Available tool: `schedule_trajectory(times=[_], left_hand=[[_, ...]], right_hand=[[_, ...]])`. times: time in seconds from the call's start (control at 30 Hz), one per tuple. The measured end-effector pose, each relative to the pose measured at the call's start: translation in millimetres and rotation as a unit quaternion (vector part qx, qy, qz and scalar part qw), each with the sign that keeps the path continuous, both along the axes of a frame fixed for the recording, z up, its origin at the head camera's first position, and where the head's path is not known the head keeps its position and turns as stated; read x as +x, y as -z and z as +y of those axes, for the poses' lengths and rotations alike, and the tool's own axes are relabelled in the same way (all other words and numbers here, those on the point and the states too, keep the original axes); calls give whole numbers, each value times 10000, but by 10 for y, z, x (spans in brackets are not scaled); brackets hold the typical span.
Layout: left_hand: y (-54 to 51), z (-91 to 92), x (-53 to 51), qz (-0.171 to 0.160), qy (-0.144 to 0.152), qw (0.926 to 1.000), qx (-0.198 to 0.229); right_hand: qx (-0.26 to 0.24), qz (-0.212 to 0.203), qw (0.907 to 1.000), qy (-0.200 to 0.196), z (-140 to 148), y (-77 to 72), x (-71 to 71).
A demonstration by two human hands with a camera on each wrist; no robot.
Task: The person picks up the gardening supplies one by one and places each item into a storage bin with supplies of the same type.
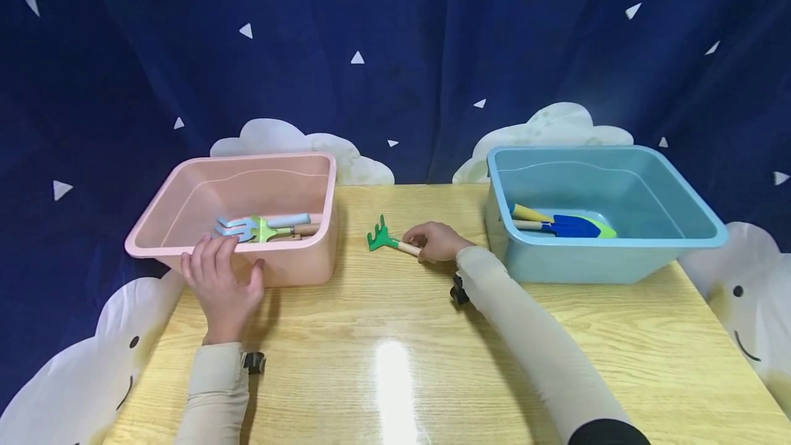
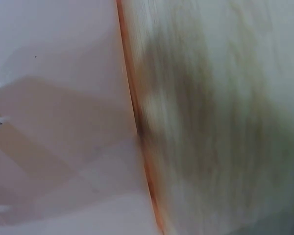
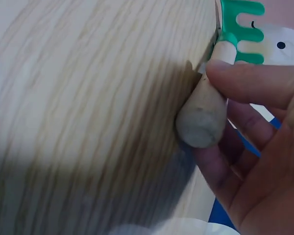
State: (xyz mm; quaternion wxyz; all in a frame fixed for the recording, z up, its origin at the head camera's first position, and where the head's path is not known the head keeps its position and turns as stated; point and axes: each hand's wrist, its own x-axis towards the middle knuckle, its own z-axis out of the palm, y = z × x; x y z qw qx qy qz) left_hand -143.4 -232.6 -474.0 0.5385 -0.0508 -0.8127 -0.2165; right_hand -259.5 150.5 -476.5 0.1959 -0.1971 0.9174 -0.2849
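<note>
A small green hand rake (image 1: 381, 235) with a wooden handle (image 3: 203, 115) is between the two bins, at or just above the table. My right hand (image 1: 437, 242) pinches that handle between thumb and fingers; the green tines point left, away from the hand. At the front rim of the pink bin (image 1: 303, 263), my left hand (image 1: 221, 287) grips with its fingers over the edge and its thumb outside. Inside that bin lie a light blue fork (image 1: 237, 228), a lime green rake (image 1: 264, 230) and wooden handles. The left wrist view shows only the bin wall (image 2: 63, 147) and tabletop.
On the right stands a blue bin (image 1: 608, 263) holding a blue trowel (image 1: 571, 226), a lime green tool partly under it and a yellow handle (image 1: 530, 214). Both bins stand on a wood-grain table (image 1: 334, 376). Behind hangs a dark blue curtain (image 1: 420, 33) with white shapes.
</note>
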Motion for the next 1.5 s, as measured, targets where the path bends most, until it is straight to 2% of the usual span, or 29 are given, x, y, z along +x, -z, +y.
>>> schedule_trajectory(times=[0.2, 0.33, 0.63, 0.83, 1.5], left_hand=[[-13, 6, -1, -36, 13, 10000, -10], [-12, -2, 3, -33, 25, 10000, -10], [2, -2, 6, -35, -11, 10000, -61], [2, -3, -7, 14, -32, 10000, -34], [0, 3, 1, 10, -45, 10000, -21]], right_hand=[[294, 359, 9989, -102, 48, 36, 51], [318, 636, 9971, -259, 66, 45, 116], [323, 879, 9933, -671, 118, 54, 248], [333, 1088, 9901, -826, 132, 59, 272], [557, 1027, 9879, -1016, 99, 8, 284]])
